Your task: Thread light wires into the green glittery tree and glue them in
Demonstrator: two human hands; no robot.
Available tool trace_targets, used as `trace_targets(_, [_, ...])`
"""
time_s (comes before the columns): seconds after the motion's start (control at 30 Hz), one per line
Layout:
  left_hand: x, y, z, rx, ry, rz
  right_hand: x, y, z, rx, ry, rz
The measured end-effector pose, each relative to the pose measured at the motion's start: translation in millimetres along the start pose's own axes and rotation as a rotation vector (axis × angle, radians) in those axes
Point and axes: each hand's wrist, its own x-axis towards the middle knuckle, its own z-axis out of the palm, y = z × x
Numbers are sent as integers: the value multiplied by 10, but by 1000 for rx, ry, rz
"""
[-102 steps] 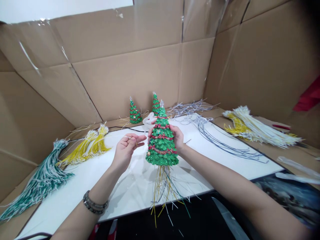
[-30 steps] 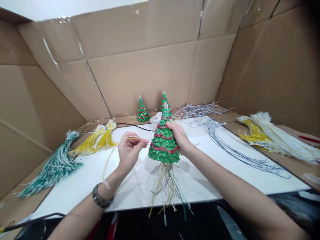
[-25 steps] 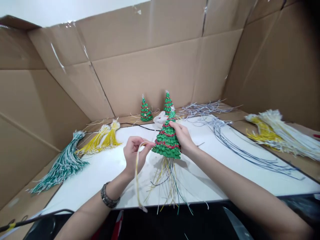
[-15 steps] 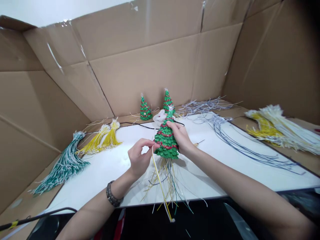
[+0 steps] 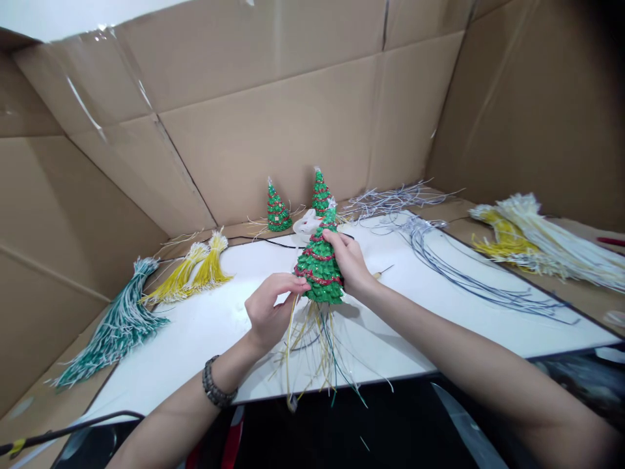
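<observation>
- Right hand (image 5: 349, 260): closed around the tree (image 5: 319, 267), gripping its far side and holding it upright above the white board (image 5: 195, 339).
- Left hand (image 5: 271, 306): fingertips pinched on a yellow wire (image 5: 289, 345) at the tree's lower left edge.
- Wires (image 5: 322, 352): hang loose from the tree base.
- Two small trees (image 5: 278, 208) stand at the cardboard wall (image 5: 273, 130).
- Green bundle (image 5: 110, 332) and yellow bundle (image 5: 195, 273) lie left; grey wires (image 5: 463, 280) lie right.

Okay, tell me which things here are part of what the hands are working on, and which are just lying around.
In hand:
green tree, held by right hand
yellow wire, pinched by left hand

Lying about:
two small trees
teal wire bundle
yellow bundles
grey wires
</observation>
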Motion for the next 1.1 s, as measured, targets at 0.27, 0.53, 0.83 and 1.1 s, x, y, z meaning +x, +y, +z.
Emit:
trace_targets(0.27, [47,104,22,74,4,69,-9,-30,7,27,31,-69])
trace_targets(0.53, [82,142,45,58,18,132,-28,-52,20,66,32,-84])
trace_targets(0.83, [95,148,48,89,4,113,-39,17,7,29,-13,-117])
trace_targets(1.1, [101,131,34,114,-33,151,-11,54,-14,-45,-40,-203])
